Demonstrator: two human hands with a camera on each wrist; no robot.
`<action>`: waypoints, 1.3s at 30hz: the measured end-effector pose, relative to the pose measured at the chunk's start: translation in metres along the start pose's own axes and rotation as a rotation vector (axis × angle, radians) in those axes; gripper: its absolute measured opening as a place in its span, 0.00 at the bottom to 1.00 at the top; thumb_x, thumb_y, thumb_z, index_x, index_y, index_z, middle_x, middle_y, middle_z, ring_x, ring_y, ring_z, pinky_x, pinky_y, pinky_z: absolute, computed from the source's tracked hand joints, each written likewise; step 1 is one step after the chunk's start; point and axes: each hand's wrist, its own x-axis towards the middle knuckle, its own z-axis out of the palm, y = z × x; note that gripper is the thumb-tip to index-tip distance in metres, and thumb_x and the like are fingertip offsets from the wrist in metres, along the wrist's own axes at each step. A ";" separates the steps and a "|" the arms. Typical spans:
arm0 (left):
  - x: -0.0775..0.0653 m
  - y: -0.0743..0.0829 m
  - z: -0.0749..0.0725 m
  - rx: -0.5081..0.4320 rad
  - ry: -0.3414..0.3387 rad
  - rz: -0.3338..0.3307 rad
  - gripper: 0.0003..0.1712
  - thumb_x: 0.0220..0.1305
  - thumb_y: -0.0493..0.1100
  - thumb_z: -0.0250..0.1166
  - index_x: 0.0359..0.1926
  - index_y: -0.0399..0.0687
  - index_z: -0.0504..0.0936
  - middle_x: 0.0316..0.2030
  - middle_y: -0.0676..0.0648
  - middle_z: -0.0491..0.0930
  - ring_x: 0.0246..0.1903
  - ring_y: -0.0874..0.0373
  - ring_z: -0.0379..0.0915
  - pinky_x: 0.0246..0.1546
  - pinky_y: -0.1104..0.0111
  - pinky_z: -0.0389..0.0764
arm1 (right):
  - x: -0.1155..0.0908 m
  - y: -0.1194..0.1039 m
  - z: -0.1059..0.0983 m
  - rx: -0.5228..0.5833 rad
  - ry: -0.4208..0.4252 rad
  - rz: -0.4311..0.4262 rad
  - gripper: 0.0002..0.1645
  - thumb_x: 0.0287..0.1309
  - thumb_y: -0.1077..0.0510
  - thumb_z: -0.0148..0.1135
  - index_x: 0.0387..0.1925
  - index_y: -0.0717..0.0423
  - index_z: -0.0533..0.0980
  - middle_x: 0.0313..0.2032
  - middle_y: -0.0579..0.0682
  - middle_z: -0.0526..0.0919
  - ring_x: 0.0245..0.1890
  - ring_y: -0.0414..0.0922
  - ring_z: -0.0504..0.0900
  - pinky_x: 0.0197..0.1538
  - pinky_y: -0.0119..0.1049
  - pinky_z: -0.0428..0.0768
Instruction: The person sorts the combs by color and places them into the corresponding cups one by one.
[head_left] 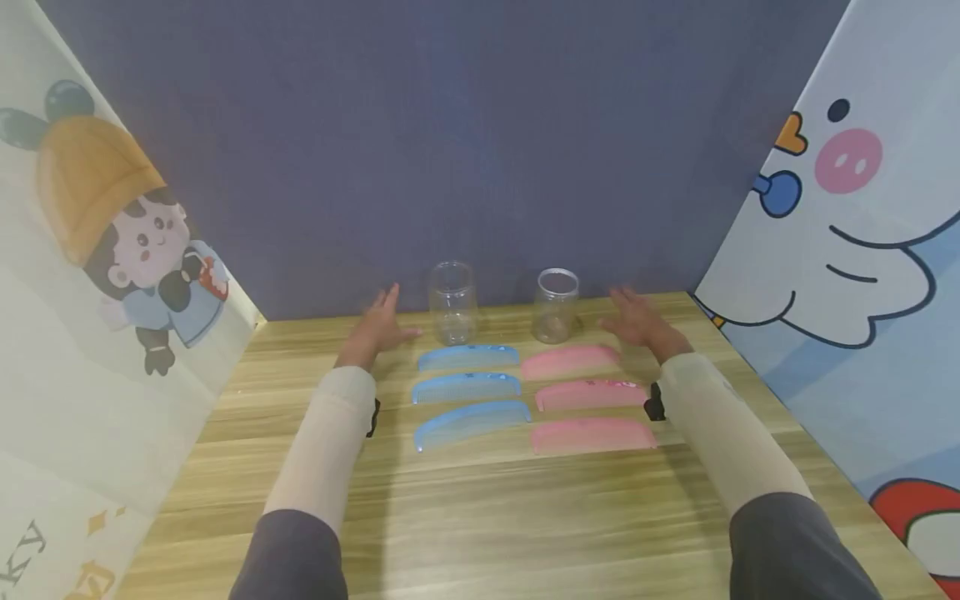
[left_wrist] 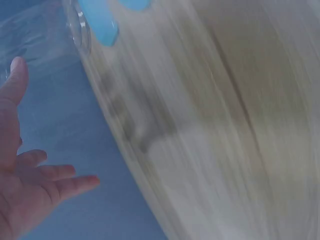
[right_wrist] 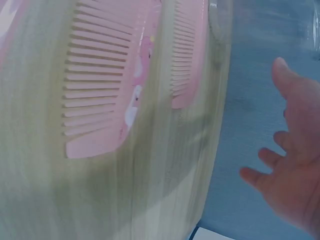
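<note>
My left hand [head_left: 381,327] is held with its fingers spread, just left of a clear plastic jar [head_left: 453,304] at the back of the table. On the other side, my right hand [head_left: 636,319] is spread too, a little right of a second clear jar [head_left: 556,308]. Neither hand holds anything. In front of the left jar lie a back blue comb [head_left: 468,357], a middle blue comb [head_left: 467,387] and a front blue comb [head_left: 472,423]. Beside them lie a back pink comb [head_left: 570,361], a middle pink comb [head_left: 591,395] and a front pink comb [head_left: 594,435].
A wood-grain table [head_left: 495,525] bears everything. Behind it rises a dark grey-blue wall [head_left: 480,150]. Side panels with cartoon figures stand at left [head_left: 142,333] and right [head_left: 862,275]. Dark wrist straps show near both cuffs.
</note>
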 end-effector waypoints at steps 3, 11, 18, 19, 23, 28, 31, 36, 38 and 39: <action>0.007 0.003 0.009 -0.089 0.030 0.028 0.63 0.64 0.57 0.70 0.82 0.43 0.36 0.81 0.34 0.38 0.79 0.33 0.38 0.79 0.41 0.47 | 0.001 0.004 0.004 -0.006 0.005 -0.058 0.46 0.76 0.48 0.50 0.77 0.75 0.45 0.76 0.77 0.45 0.77 0.73 0.42 0.79 0.67 0.45; 0.022 0.019 0.027 -0.264 0.078 0.041 0.63 0.63 0.59 0.70 0.82 0.43 0.39 0.81 0.36 0.44 0.79 0.36 0.43 0.80 0.43 0.50 | -0.005 0.011 0.014 0.042 0.013 -0.082 0.41 0.72 0.54 0.57 0.74 0.75 0.55 0.70 0.79 0.60 0.72 0.75 0.55 0.76 0.69 0.53; 0.028 0.032 0.033 -0.393 0.153 0.010 0.64 0.61 0.62 0.71 0.82 0.44 0.40 0.81 0.37 0.44 0.79 0.37 0.45 0.79 0.43 0.51 | -0.008 0.008 0.024 0.128 -0.041 -0.103 0.39 0.71 0.56 0.58 0.74 0.72 0.58 0.70 0.76 0.63 0.73 0.74 0.56 0.76 0.69 0.53; 0.029 0.034 0.034 -0.405 0.155 0.006 0.64 0.62 0.62 0.70 0.82 0.45 0.40 0.81 0.38 0.44 0.79 0.37 0.45 0.79 0.43 0.51 | -0.008 0.009 0.025 0.131 -0.049 -0.104 0.39 0.71 0.56 0.58 0.74 0.72 0.58 0.70 0.76 0.63 0.72 0.74 0.56 0.75 0.69 0.55; 0.032 0.039 0.035 -0.438 0.164 -0.005 0.63 0.63 0.63 0.69 0.82 0.46 0.39 0.81 0.39 0.44 0.79 0.37 0.44 0.79 0.43 0.51 | -0.007 0.009 0.030 0.135 -0.070 -0.113 0.39 0.71 0.55 0.60 0.73 0.71 0.59 0.69 0.75 0.67 0.71 0.74 0.60 0.74 0.69 0.60; 0.035 0.042 0.035 -0.447 0.181 -0.001 0.63 0.63 0.64 0.69 0.82 0.45 0.41 0.81 0.38 0.45 0.79 0.37 0.45 0.79 0.43 0.51 | -0.006 0.009 0.037 0.141 -0.083 -0.152 0.37 0.71 0.56 0.60 0.73 0.71 0.61 0.67 0.75 0.69 0.67 0.73 0.67 0.70 0.68 0.67; 0.036 0.044 0.036 -0.467 0.187 -0.004 0.63 0.62 0.65 0.69 0.82 0.45 0.42 0.81 0.38 0.46 0.79 0.37 0.45 0.79 0.43 0.51 | -0.005 0.009 0.040 0.138 -0.089 -0.175 0.37 0.70 0.57 0.62 0.71 0.73 0.62 0.65 0.75 0.72 0.62 0.71 0.72 0.68 0.66 0.71; 0.036 0.052 0.033 -0.504 0.191 -0.010 0.63 0.61 0.63 0.70 0.82 0.45 0.42 0.81 0.38 0.46 0.80 0.38 0.45 0.79 0.44 0.52 | -0.003 0.011 0.046 0.124 -0.119 -0.173 0.34 0.66 0.58 0.64 0.68 0.72 0.68 0.58 0.73 0.79 0.33 0.50 0.78 0.52 0.51 0.81; 0.036 0.055 0.031 -0.514 0.191 -0.012 0.63 0.61 0.63 0.70 0.82 0.46 0.42 0.81 0.38 0.46 0.79 0.38 0.45 0.79 0.44 0.52 | -0.003 0.011 0.048 0.137 -0.125 -0.136 0.31 0.65 0.60 0.64 0.66 0.69 0.71 0.52 0.70 0.82 0.26 0.44 0.72 0.44 0.42 0.80; 0.036 0.056 0.030 -0.517 0.193 -0.014 0.63 0.62 0.63 0.70 0.82 0.46 0.42 0.81 0.38 0.46 0.79 0.38 0.44 0.79 0.44 0.52 | -0.003 0.010 0.050 0.144 -0.127 -0.118 0.28 0.64 0.61 0.63 0.64 0.67 0.74 0.46 0.68 0.83 0.23 0.42 0.69 0.41 0.39 0.78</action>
